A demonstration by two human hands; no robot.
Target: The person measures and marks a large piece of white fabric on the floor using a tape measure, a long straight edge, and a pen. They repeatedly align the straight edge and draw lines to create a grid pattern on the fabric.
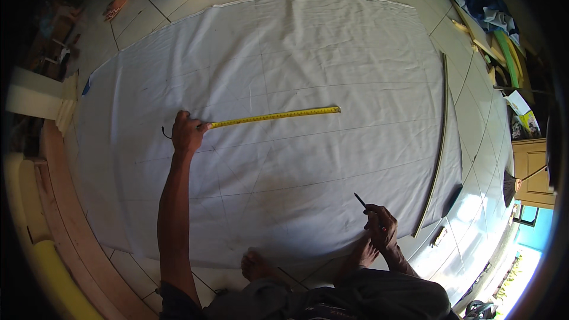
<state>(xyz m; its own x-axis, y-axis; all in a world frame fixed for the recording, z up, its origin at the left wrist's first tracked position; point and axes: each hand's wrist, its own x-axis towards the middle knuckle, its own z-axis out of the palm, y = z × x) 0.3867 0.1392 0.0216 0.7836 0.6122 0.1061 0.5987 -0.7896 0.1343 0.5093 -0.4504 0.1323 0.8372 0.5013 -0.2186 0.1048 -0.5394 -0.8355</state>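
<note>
A large pale grey cloth (332,53) lies spread on the floor, marked with faint drawn lines and creased in places. My left hand (188,133) is closed on a tape measure, whose yellow blade (272,117) runs out to the right across the cloth. The case is hidden under my fingers, and a dark cord loop pokes out beside them. At the lower right, my right hand (381,223) grips a dark pencil-like marker (360,200), its tip pointing up and left, above the cloth near my foot.
A long thin rod (435,160) lies along the cloth's right side. My bare feet (256,265) are at its near edge. Wooden boards (71,201) line the left, and another person's foot (115,9) shows at the upper left. Scraps and cloth (483,9) lie piled at the upper right.
</note>
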